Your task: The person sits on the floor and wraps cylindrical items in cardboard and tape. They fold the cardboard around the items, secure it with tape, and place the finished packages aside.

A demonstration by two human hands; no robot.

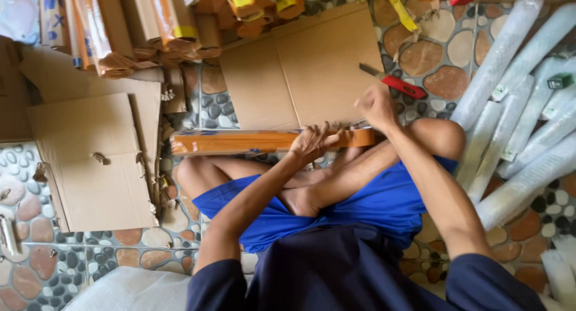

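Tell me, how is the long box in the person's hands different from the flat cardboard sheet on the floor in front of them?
The long box is narrow and wrapped in shiny orange-brown tape; the flat cardboard sheet is wide, bare and matte. The box is gripped by the left hand, with the right hand at its end; the sheet lies untouched on the pebble floor. Both are brown cardboard.

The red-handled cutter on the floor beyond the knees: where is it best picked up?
Probably by the red handle, coming from above. The cutter lies flat and slanted on the stone floor, blade end toward the flat cardboard, handle end nearer the right hand.
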